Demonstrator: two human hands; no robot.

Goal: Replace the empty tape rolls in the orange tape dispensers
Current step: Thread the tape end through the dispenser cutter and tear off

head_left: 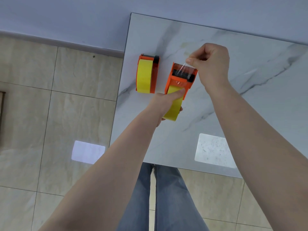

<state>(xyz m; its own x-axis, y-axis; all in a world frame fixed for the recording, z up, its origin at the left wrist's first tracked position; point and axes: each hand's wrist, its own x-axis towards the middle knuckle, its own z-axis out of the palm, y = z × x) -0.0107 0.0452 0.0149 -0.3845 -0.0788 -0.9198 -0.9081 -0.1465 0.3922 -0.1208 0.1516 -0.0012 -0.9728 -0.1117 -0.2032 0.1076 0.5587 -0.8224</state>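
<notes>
Two orange tape dispensers are over the marble table (233, 80), each loaded with a yellow tape roll. The left dispenser (155, 75) stands on the table near its left edge, untouched. My left hand (164, 101) grips the right dispenser (180, 79) around its yellow roll (173, 107), thumb across the roll's top. My right hand (211, 64) pinches the clear free end of the tape (183, 67), drawn over the black roller toward the serrated cutter at the dispenser's far end.
The table's left edge runs just left of the standing dispenser, its near edge above my legs in jeans (160, 197). Beige tiled floor (66, 114) lies left and below. A pale wall (83, 17) stands behind. Bright light patches show on floor and table.
</notes>
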